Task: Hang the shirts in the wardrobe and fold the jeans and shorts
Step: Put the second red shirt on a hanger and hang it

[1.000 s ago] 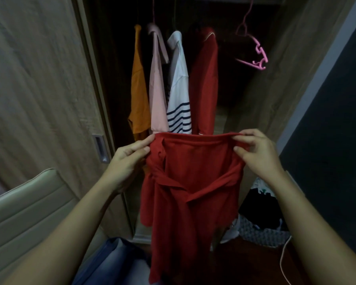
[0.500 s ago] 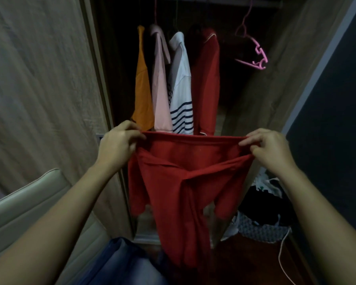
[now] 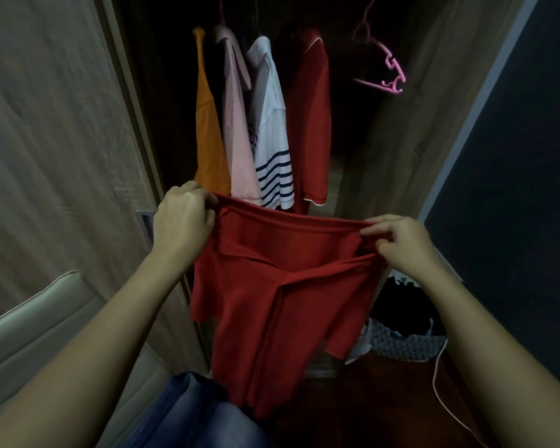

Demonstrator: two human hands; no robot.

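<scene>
I hold a red shirt (image 3: 282,295) stretched out in front of the open wardrobe. My left hand (image 3: 181,224) grips its top edge at the left and my right hand (image 3: 401,240) pinches the top edge at the right. The shirt hangs down with its sleeves folded across the front. Inside the wardrobe hang an orange shirt (image 3: 209,134), a pink shirt (image 3: 238,130), a white shirt with navy stripes (image 3: 272,134) and a red shirt (image 3: 311,124). An empty pink hanger (image 3: 385,76) hangs to their right. Blue jeans (image 3: 194,415) lie at the bottom, below my arms.
The wooden sliding wardrobe door (image 3: 55,140) stands at left. A padded beige seat edge (image 3: 39,324) is at lower left. A patterned basket with dark clothes (image 3: 404,331) sits on the floor at right, beside a white cable (image 3: 440,383). A dark wall (image 3: 524,189) is at right.
My hands have moved apart, the left one going up and leftward, and the red shirt's top edge is now stretched wider. The view shifted slightly.
</scene>
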